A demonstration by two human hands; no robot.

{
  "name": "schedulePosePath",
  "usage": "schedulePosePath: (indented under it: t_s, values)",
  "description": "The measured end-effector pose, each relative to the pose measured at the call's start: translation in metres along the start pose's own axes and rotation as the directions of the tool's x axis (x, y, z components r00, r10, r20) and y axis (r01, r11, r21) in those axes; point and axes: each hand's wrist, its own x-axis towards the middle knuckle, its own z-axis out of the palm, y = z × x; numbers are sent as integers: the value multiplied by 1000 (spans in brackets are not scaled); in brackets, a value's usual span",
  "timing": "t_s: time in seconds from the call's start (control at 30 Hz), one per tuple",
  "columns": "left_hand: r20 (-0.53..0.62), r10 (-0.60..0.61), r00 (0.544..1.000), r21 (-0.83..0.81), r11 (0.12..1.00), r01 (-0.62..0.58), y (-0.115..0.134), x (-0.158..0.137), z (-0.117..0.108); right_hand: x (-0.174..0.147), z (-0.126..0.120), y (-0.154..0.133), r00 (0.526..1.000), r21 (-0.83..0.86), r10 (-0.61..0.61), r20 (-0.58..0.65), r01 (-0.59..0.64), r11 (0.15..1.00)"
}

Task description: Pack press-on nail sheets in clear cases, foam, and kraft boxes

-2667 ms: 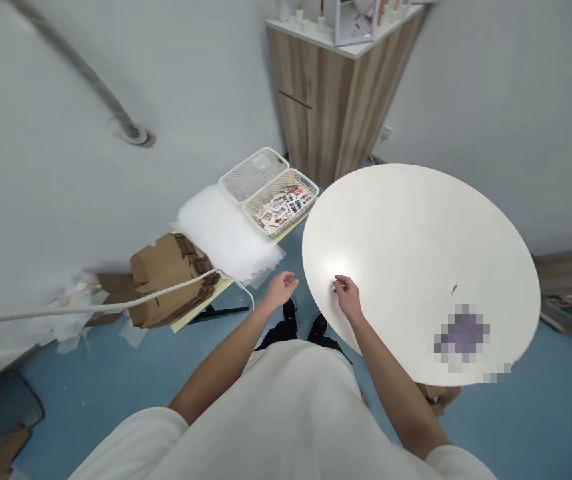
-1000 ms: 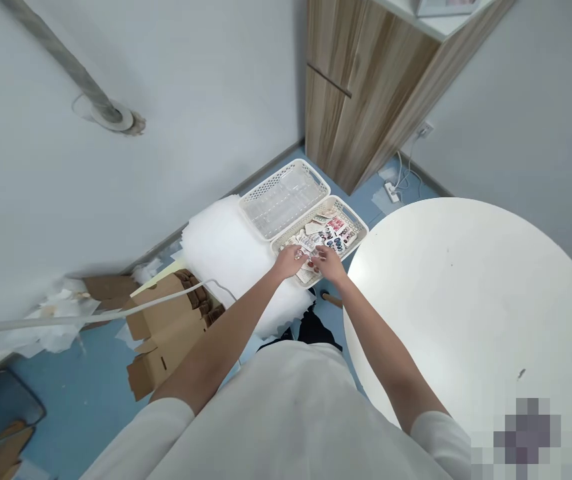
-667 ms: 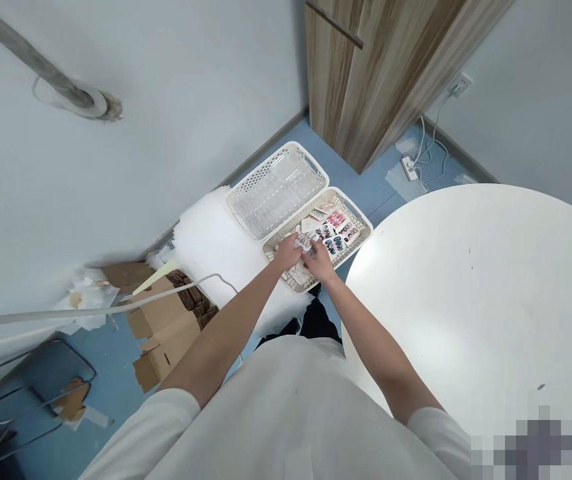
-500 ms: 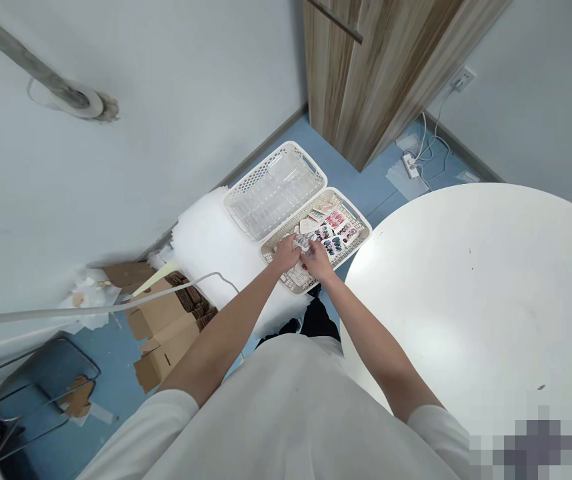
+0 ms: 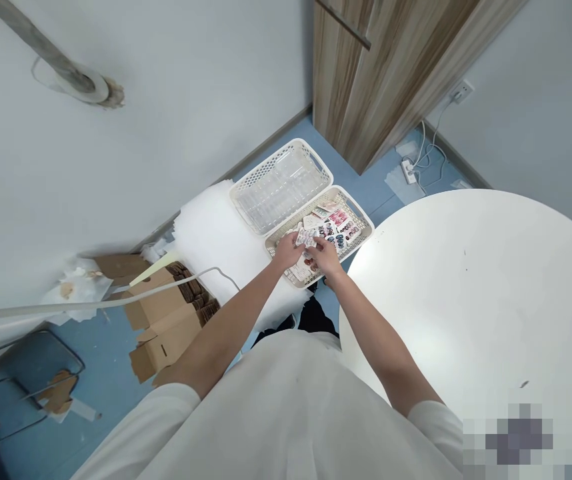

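Over the near white basket [image 5: 297, 283], my left hand [image 5: 287, 253] pinches a small pale card of press-on nails [image 5: 307, 237] by its left side. My right hand [image 5: 327, 259] is closed at the card's right edge, its fingertips on or right beside the card. Below and around the hands, the basket holds several more nail cards, among them a pink one [image 5: 339, 217] and a blue-toned one [image 5: 340, 241]. My fingers partly cover the cards underneath.
A second white basket [image 5: 282, 189] with clear plastic pieces adjoins the first. A white padded surface [image 5: 206, 227] lies left, near flattened cardboard [image 5: 166, 327] and a cable [image 5: 156, 295]. A round white table [image 5: 466, 287] stands right, a wooden cabinet [image 5: 366, 87] beyond.
The card has turned and now shows a flatter, paler face. My right hand has shifted slightly away from my left. The whole view has moved a little.
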Motion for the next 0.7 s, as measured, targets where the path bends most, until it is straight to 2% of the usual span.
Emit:
schedulePosePath:
  t_s: [0.13,0.23,0.33,0.5,0.57,0.7]
  values:
    - [19,30,999,-95,995,-28,3,-3,-1,-8,-10,-17,997,-35,74,17,-73,997]
    - [-28,23,999,-130,991,-27,4,-7,-4,-13,-16,-24,997,-95,64,40,-60,994]
    - [-84,-15,996,-218,976,-4,3,-14,-8,-18,-22,-25,996,-164,2,84,12,986]
    - [-27,-48,998,-472,881,30,-2,-28,-19,-17,-26,-23,987,-341,-141,80,160,926]
    - [-19,-47,999,-499,866,31,-4,-34,-26,-14,-24,-25,979,-352,-179,96,202,914]
    - [-25,-2,1000,-460,888,-10,-3,-46,-38,-9,-14,-37,956,-262,-231,178,273,926]
